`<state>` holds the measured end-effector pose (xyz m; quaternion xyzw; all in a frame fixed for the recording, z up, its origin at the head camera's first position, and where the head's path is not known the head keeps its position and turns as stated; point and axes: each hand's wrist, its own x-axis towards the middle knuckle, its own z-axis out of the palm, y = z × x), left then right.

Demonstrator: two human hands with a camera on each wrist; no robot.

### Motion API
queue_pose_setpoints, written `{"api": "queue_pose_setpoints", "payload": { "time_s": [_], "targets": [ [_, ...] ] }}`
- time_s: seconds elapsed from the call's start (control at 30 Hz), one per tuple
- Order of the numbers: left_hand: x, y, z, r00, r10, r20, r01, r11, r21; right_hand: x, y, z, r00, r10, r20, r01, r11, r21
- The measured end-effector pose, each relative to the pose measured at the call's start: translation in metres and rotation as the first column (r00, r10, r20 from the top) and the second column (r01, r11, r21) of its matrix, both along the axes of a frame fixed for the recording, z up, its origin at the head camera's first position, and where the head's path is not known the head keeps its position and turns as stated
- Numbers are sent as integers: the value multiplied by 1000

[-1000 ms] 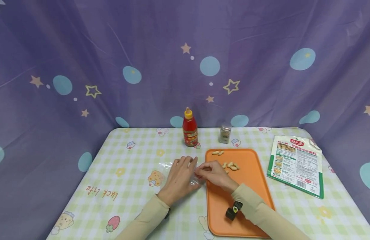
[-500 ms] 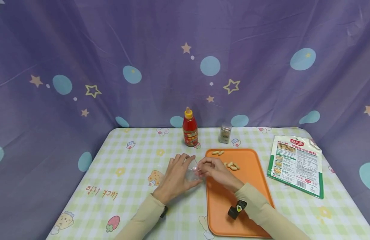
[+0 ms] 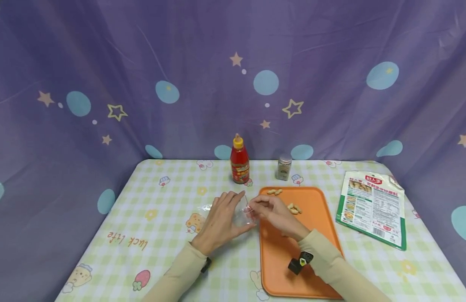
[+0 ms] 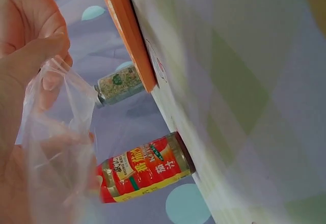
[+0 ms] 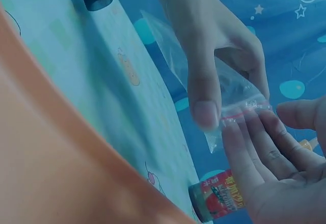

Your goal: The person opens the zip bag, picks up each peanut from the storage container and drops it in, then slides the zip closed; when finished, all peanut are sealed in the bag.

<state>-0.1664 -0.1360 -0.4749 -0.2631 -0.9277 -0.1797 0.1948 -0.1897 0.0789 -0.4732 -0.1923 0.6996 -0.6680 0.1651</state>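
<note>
A small clear zip-lock bag [image 3: 240,213] with a red line along its mouth stands between the two hands, left of the orange tray. My left hand [image 3: 220,222] holds its body between thumb and fingers. At the mouth, my right hand [image 3: 277,217] pinches the edge with its fingertips. The right wrist view shows the red seal line of the bag [image 5: 239,94] and the right fingers [image 5: 265,142] behind the film. Seen from the left wrist, the bag's film [image 4: 63,127] stretches up to the right fingertips.
Several peanuts [image 3: 294,209] lie on the orange tray [image 3: 300,268], with more peanuts [image 3: 274,192] at its far edge. Behind stand a red sauce bottle [image 3: 239,165] and a small spice jar [image 3: 283,168]. A green-and-white food packet [image 3: 372,209] lies to the right.
The bag has gone from lying flatter under my left hand to raised between both hands, its red line now showing. The left thumb and fingers have spread apart; the right hand has shifted slightly.
</note>
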Motion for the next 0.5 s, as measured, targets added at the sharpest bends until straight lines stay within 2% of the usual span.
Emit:
{"api": "queue_pose_setpoints", "payload": {
  "time_s": [0.17, 0.3, 0.5],
  "targets": [
    [0, 0, 1, 999, -17, 49, 16, 999, 29, 0, 4, 1, 996, -85, -41, 89, 991, 98],
    [2, 1, 2, 995, -35, 91, 30, 998, 56, -2, 6, -1, 987, -158, -39, 162, 976, 147],
    [3, 2, 2, 992, -60, 109, 52, 996, 75, -5, 6, -8, 991, -133, -1, 130, 972, 197]
  ]
}}
